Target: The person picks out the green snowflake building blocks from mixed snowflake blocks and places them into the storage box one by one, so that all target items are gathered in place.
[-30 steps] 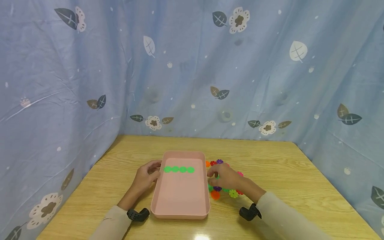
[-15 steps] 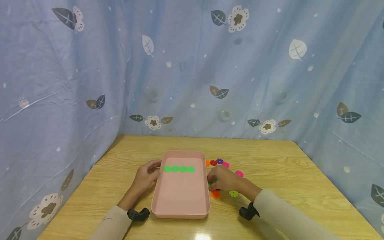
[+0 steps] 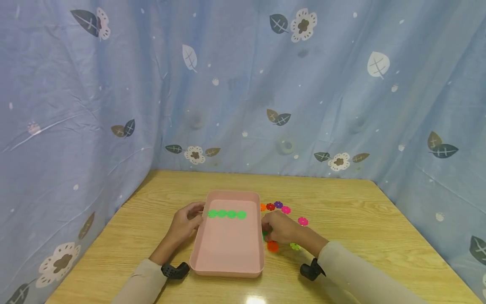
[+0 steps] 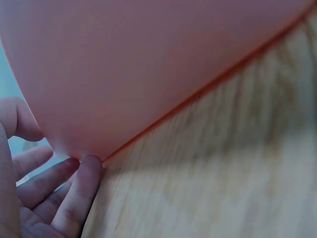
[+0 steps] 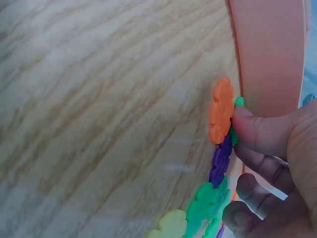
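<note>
Beige sleeves (image 3: pixel 138 280), noticed nearest, at the lower left and lower right of the head view, each with a black wrist camera (image 3: pixel 175 271) near the cuff. Saw next a pink tray (image 3: pixel 228 253), lying on a wooden table (image 3: pixel 341 211) at the bottom centre of the frame. Right of its lower right side, noted an orange flower (image 3: pixel 272 246) of plastic and, farther right, a lime flower (image 3: pixel 295 246). In the right wrist view, found a purple flower (image 5: pixel 220 161) just below that orange one, right of centre. Slightly higher in the head view, saw the right hand (image 3: pixel 281 228) beside the tray, gripping a green flower (image 5: pixel 239 101) between thumb and finger. At much the same height on the left, saw the left hand (image 3: pixel 184 223) with relaxed, slightly bent fingers, resting against the outside of the tray's left wall. Inside the tray, in its upper half, counted four green pieces (image 3: pixel 231 214) in a row, side by side. Above the right forearm, noted a pink flower (image 3: pixel 303 221); beyond the knuckles, a second pink flower (image 3: pixel 286 210), a violet flower (image 3: pixel 278 204) and a red flower (image 3: pixel 270 207), near the tray's upper right corner. Farthest of all, behind the table, saw a blue curtain (image 3: pixel 243 84) across the upper frame, printed with leaves (image 3: pixel 279 23) and white blossoms (image 3: pixel 303 25).
</note>
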The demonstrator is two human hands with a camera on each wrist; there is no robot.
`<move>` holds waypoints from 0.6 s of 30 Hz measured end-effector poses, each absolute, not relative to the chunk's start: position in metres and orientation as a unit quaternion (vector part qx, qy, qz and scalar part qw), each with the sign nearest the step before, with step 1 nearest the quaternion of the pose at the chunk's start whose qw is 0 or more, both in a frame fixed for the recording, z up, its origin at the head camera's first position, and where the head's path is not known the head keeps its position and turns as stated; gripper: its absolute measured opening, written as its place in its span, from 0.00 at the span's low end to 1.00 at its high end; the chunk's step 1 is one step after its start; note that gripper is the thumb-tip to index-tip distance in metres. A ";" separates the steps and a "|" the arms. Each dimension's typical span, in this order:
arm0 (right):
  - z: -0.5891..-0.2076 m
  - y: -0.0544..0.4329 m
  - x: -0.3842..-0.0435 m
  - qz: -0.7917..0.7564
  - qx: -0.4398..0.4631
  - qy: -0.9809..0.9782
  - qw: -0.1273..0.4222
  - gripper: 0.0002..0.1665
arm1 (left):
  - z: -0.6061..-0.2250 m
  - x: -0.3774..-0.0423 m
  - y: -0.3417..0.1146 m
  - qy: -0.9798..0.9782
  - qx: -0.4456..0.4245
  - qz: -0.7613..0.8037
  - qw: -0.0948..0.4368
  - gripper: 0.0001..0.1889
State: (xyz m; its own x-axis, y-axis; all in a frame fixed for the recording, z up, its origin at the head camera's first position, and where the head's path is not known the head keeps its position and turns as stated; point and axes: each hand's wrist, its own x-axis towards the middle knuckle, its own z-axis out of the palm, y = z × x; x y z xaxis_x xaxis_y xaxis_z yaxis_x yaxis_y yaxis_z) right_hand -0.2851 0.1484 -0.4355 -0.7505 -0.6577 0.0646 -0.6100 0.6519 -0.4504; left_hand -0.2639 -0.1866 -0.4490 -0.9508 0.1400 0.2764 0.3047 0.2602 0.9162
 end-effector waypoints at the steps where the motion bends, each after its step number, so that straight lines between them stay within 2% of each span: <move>1: -0.436 0.148 -0.285 -0.225 -0.349 0.908 0.051 0.13 | -0.449 -0.264 -0.186 -0.792 -0.138 -0.591 0.069 0.24; 18: -0.437 0.147 -0.285 -0.230 -0.326 0.916 0.045 0.12 | -0.458 -0.270 -0.188 -0.792 -0.128 -0.593 0.072 0.25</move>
State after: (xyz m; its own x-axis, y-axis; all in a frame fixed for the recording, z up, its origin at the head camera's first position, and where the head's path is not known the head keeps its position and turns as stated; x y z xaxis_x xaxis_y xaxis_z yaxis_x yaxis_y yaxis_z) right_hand -0.2849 0.1471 -0.4368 -0.7835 -0.6177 0.0675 -0.5763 0.6818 -0.4505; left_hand -0.2701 -0.1878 -0.4583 -0.9567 0.1179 0.2662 0.2886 0.2649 0.9201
